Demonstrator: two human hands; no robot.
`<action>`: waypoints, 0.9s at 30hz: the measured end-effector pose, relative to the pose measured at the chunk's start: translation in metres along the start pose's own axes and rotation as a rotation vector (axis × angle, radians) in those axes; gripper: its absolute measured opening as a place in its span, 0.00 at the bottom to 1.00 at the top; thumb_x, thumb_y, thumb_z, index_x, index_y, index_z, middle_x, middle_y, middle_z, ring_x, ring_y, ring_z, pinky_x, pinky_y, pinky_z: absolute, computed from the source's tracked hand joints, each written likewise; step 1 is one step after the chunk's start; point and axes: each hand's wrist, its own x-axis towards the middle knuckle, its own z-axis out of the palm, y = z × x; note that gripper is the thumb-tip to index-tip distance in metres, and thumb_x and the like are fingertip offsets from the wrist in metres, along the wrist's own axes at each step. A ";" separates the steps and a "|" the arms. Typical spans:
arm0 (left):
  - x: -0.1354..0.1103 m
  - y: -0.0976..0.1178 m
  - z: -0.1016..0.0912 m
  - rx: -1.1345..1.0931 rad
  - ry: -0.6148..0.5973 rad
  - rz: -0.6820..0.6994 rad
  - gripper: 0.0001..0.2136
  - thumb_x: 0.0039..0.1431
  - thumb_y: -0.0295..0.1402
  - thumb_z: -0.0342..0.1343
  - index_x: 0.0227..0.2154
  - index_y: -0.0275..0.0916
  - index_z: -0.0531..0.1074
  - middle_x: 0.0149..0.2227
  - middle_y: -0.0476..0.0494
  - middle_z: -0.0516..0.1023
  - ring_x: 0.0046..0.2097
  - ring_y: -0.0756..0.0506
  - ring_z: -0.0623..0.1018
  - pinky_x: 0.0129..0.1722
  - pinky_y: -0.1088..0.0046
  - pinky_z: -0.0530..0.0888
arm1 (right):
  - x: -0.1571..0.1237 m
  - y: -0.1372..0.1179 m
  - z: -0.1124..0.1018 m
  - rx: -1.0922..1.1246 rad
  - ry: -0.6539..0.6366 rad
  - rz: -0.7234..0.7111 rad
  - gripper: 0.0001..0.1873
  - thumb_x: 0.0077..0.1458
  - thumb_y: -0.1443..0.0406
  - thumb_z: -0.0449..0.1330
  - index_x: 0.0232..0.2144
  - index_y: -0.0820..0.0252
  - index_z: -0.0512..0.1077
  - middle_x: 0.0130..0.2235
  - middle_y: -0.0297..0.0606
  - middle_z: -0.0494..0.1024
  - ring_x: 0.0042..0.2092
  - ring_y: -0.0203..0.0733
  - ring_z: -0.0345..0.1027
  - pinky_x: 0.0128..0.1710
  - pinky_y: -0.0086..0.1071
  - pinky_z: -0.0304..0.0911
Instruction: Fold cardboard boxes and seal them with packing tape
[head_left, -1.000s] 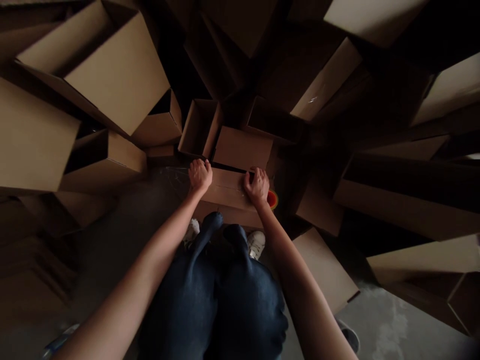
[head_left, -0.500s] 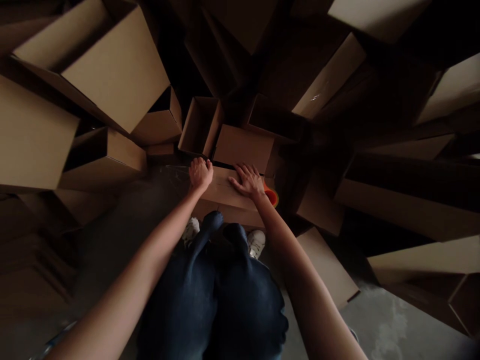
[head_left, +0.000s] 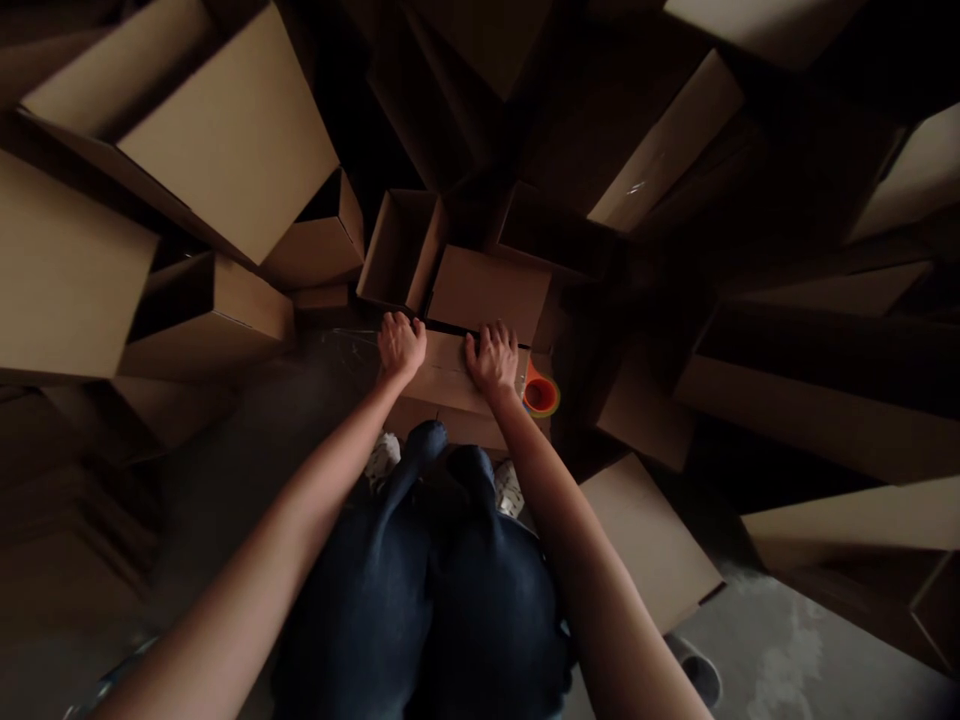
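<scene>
Your right hand [head_left: 492, 360] has moved in from the box's edge toward the seam, and its fingers now spread and press down on the cardboard. Your left hand [head_left: 401, 347] rests curled at the seam's other end; you cannot tell whether it pinches the edge. Under both hands, the 2 flaps of a cardboard box [head_left: 442, 380] lie almost closed, with a dark slit [head_left: 450, 327] between them. The box sits on the floor just ahead of your jeans [head_left: 420, 590]. Just beside your right hand lies an orange-red ring, probably a roll of tape [head_left: 541, 396]. Beyond the flaps, a small open carton [head_left: 397, 250] shows only bare walls, and a second open carton [head_left: 540, 235] is too dark to see into. Larger cartons [head_left: 225, 140] crowd around.
</scene>
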 end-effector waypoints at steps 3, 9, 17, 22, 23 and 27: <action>0.000 0.000 0.000 0.000 0.007 -0.006 0.16 0.66 0.36 0.43 0.42 0.33 0.72 0.49 0.30 0.75 0.51 0.35 0.76 0.49 0.61 0.72 | 0.001 -0.004 0.002 -0.010 0.027 -0.082 0.25 0.68 0.62 0.42 0.55 0.77 0.68 0.59 0.59 0.69 0.67 0.55 0.53 0.67 0.53 0.41; -0.001 0.001 -0.001 -0.004 0.012 -0.009 0.16 0.65 0.36 0.43 0.42 0.33 0.72 0.49 0.30 0.75 0.51 0.35 0.76 0.49 0.60 0.73 | -0.002 -0.002 0.004 0.072 0.075 -0.001 0.25 0.67 0.62 0.44 0.54 0.77 0.67 0.59 0.62 0.69 0.66 0.55 0.53 0.66 0.54 0.43; 0.001 0.001 0.001 -0.012 -0.007 -0.011 0.15 0.66 0.36 0.43 0.42 0.35 0.72 0.50 0.30 0.74 0.52 0.36 0.76 0.50 0.61 0.72 | 0.004 0.017 0.005 0.379 0.124 0.090 0.23 0.68 0.61 0.38 0.52 0.61 0.68 0.53 0.47 0.74 0.57 0.45 0.66 0.57 0.40 0.60; 0.001 0.002 0.000 -0.015 -0.002 -0.009 0.14 0.65 0.36 0.43 0.42 0.35 0.72 0.49 0.30 0.75 0.51 0.36 0.76 0.50 0.61 0.72 | 0.006 0.009 0.002 0.255 0.083 0.167 0.28 0.70 0.58 0.33 0.48 0.64 0.70 0.48 0.49 0.76 0.52 0.48 0.68 0.55 0.41 0.60; 0.000 0.002 -0.001 -0.017 -0.004 -0.009 0.14 0.65 0.36 0.43 0.42 0.35 0.72 0.49 0.30 0.75 0.51 0.36 0.76 0.50 0.61 0.72 | 0.005 0.007 0.002 0.210 0.067 0.168 0.29 0.70 0.58 0.33 0.48 0.65 0.70 0.47 0.51 0.77 0.52 0.50 0.68 0.55 0.43 0.59; -0.001 0.003 -0.003 -0.021 -0.021 -0.009 0.15 0.66 0.36 0.43 0.42 0.34 0.72 0.49 0.30 0.74 0.51 0.35 0.76 0.50 0.60 0.72 | 0.002 -0.001 0.001 0.125 0.047 0.129 0.28 0.70 0.59 0.34 0.50 0.70 0.69 0.50 0.56 0.75 0.58 0.54 0.64 0.58 0.46 0.56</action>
